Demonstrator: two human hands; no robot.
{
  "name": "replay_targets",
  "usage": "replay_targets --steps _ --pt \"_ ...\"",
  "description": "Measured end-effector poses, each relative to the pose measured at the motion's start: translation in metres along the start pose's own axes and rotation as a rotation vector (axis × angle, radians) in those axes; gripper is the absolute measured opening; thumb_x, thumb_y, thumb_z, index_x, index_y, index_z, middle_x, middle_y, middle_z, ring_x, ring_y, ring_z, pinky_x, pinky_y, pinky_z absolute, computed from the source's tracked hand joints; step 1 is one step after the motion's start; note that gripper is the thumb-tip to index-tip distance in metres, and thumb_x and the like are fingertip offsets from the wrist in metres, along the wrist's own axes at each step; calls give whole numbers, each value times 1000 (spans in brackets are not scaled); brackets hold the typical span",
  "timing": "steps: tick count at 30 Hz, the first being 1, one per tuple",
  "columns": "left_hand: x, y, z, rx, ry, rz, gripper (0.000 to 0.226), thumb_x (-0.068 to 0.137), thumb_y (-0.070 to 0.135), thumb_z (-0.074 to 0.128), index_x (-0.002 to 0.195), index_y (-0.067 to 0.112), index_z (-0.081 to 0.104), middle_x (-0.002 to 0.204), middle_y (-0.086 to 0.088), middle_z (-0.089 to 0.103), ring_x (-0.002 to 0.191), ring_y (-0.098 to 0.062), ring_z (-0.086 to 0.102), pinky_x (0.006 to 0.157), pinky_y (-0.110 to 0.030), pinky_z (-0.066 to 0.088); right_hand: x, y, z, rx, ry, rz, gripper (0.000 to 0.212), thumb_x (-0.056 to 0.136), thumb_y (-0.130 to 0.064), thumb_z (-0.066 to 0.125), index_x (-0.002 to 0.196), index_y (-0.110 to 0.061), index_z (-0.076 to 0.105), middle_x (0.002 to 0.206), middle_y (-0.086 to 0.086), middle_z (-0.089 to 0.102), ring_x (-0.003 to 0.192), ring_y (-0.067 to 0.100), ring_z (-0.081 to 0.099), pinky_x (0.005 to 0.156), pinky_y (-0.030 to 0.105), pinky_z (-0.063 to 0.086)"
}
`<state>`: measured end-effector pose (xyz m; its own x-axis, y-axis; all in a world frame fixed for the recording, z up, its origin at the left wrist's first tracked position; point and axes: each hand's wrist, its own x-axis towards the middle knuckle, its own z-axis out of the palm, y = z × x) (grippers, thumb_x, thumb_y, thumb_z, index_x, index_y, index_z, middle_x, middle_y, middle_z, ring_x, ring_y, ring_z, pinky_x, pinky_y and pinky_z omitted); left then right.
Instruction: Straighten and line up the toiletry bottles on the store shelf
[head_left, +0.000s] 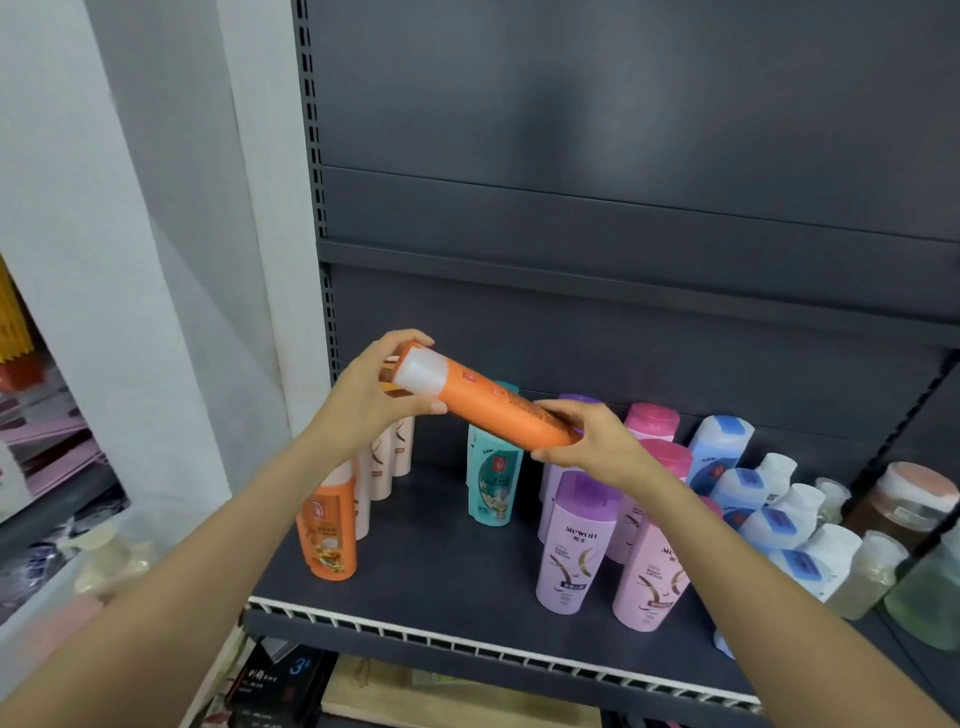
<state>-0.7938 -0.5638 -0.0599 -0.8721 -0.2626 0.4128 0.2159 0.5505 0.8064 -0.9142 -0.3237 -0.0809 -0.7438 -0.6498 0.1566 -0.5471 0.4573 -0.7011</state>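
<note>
I hold an orange bottle (493, 405) with a white cap above the dark grey shelf (447, 561); it lies almost on its side. My left hand (374, 395) grips its capped end and my right hand (582, 441) grips its base end. Below on the shelf stands another orange bottle (328, 530) at the left, with pale pink bottles (382, 467) in a file behind it. A teal bottle (491, 483) stands in the middle. Purple bottles (571, 545) and pink bottles (649, 577) stand to its right, then several blue-and-white bottles (737, 493).
Clear and green bottles (919, 592) and a brown jar (904, 499) crowd the shelf's far right. The shelf's front rail (467, 644) has a white strip. The shelf's dark back panel (623, 208) rises behind. Dark boxes (275, 686) lie on the level below. A white pillar (156, 260) stands at the left.
</note>
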Motion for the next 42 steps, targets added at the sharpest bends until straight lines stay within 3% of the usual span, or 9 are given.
replay_targets --steps 5,11,14,19,23,27,33,37,42 --pt "9 5 9 48 103 -51 60 70 29 79 121 31 47 119 3 51 106 -17 51 80 -28 51 5 2 2 29 -98 -15 52 80 -14 73 129 -14 57 114 -8 63 98 0 59 81 8 47" --pt "15 26 29 203 200 -80 64 67 42 79 122 28 49 111 3 49 101 -16 48 83 -31 48 12 -3 25 -62 108 -44 54 74 -26 78 124 -20 57 112 -3 63 99 13 59 83 25 49" --pt "18 36 33 229 216 -95 61 66 43 79 117 25 53 106 4 50 95 -13 49 77 -24 43 17 -5 28 9 94 -29 50 74 -23 77 120 -17 57 109 -3 64 100 17 61 84 30 51" --pt "16 39 23 132 -12 -83 43 77 28 75 114 19 54 103 10 57 93 -7 57 65 -9 41 14 2 24 146 -66 -15 43 81 -14 71 122 -14 56 112 -3 65 106 16 63 93 41 52" --pt "14 40 27 149 32 -71 43 80 25 72 117 18 53 105 8 56 89 -5 54 68 -11 42 12 6 22 107 -119 -23 46 84 -21 68 128 -17 53 120 -1 63 111 15 60 96 40 50" --pt "11 37 42 194 32 -64 41 81 22 72 116 16 52 97 10 54 78 0 51 60 -5 42 5 18 10 -158 -28 10 61 81 -28 72 136 -16 48 135 2 53 125 17 49 103 27 36" --pt "8 7 71 316 -133 -84 43 82 19 68 121 12 52 113 -3 62 102 -18 58 83 -26 48 -6 48 4 -391 -86 130 52 79 -29 73 127 -13 58 131 6 58 120 20 52 97 26 39" --pt "2 -17 89 293 -193 -144 45 81 17 68 123 12 52 118 -6 62 108 -21 57 89 -28 46 -8 58 5 -366 -94 163 33 81 -26 71 111 -12 67 114 5 67 104 20 61 86 24 43" --pt "-1 -38 107 303 -294 -180 43 82 18 67 122 12 52 117 -9 62 108 -24 59 91 -36 49 -10 60 5 -310 -82 139 33 80 -28 74 108 -12 69 109 4 69 100 17 62 84 21 42"
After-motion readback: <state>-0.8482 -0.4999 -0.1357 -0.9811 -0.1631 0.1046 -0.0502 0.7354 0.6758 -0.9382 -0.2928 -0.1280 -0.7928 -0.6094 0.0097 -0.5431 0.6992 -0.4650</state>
